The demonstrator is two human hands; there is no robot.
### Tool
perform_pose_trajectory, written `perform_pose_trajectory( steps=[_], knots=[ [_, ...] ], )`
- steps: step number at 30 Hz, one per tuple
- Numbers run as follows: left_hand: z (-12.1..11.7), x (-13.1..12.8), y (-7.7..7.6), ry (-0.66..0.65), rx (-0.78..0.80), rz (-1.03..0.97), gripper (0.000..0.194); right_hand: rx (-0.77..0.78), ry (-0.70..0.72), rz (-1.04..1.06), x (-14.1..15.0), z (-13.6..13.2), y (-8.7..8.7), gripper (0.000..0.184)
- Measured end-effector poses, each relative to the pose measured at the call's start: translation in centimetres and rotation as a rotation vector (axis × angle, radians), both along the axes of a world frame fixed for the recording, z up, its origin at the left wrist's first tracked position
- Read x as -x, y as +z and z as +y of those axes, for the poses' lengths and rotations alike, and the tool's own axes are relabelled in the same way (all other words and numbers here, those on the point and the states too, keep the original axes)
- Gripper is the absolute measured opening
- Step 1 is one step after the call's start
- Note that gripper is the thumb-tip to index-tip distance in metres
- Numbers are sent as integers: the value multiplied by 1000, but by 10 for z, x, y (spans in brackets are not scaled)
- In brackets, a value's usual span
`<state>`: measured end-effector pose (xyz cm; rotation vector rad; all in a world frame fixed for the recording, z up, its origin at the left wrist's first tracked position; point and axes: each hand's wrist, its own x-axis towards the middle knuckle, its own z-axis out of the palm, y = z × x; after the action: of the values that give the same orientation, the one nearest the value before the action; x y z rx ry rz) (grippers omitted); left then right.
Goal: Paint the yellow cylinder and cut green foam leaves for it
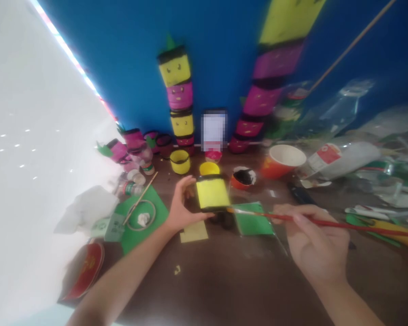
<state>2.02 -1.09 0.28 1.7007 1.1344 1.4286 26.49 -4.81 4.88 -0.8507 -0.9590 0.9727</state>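
My left hand (182, 208) is closed around a small yellow cup (213, 194) with black bands at its two rims, held up over the table. In my right hand (316, 240) is a long red paintbrush (292, 218), gripped like a pen. Its bristles touch or nearly touch the cup's lower right edge; I cannot tell which. Just behind the held cup stands a tub of yellow paint (210, 169). An orange-red tub of black paint (242, 179) is to its right. Below the brush lies a green sheet (255, 222), beside a pale yellow paper piece (194, 232).
Stacks of yellow and magenta cups (180, 97) with drawn faces stand against the blue wall. Another yellow cup (180, 163) sits behind my left hand. A red paper cup (282, 162) and plastic bottles (343, 158) crowd the right. Green card (159, 206) lies left.
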Motion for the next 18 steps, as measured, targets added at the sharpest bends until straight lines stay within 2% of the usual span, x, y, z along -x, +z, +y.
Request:
perform_pose_trajectory(
  steps=[6, 11, 15, 18],
  knots=[
    [0, 0, 0, 23, -9, 8, 98, -46, 10, 10, 0, -1, 5, 3],
    [0, -1, -1, 23, -26, 1, 96, -122, 33, -92, 3, -8, 0, 8],
    [0, 0, 0, 22, -33, 6, 95, -111, -7, -197, 2, -10, -6, 10],
    [0, 0, 1, 26, -33, 19, 96, -146, -48, -199, 0, -6, -4, 10]
  ],
)
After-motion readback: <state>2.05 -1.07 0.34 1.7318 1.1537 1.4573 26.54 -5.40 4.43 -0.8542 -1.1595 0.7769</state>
